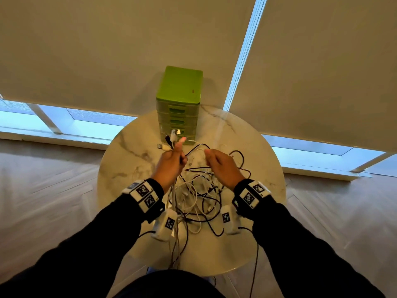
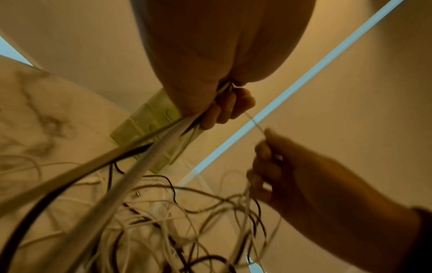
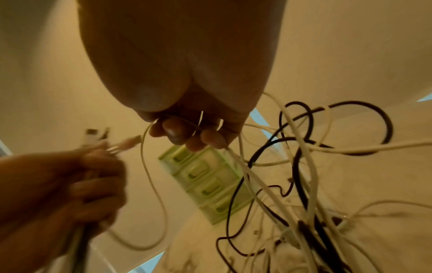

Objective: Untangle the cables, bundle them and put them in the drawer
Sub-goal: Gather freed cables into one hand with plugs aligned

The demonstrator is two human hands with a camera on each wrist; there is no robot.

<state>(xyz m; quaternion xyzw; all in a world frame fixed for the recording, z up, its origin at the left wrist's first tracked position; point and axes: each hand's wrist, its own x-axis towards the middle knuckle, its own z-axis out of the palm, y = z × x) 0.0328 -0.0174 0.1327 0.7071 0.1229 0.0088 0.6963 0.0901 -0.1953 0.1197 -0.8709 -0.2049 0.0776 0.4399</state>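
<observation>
On my left, the left hand is fisted around a gathered sheaf of cables, thumb up, with the plugs sticking out above the fist; from the left wrist view the fingers are curled tight on the strands. The held strands run down past the wrist and over the near edge of the table.

In the middle, the tangle of white and dark cables lies heaped on the marble top between my wrists, part of it lifted (the loops hang slack from both hands). Behind it, at the far edge, stands the green drawer unit; I judge all its drawers closed.

On my right, the right hand pinches one thin white cable between thumb and fingertips, other strands draping over the curled fingers.

I judge these cables light, limp and a bit slick: they will not hold a shape, and they snag at every crossing. Pulling mid-length would likely tighten the knots. Better to take each one near its plug, where the stiffer moulded end gives a firm grip, and feed that end back through the loops. I'd keep the left fist closed so freed ends stay together for bundling.
</observation>
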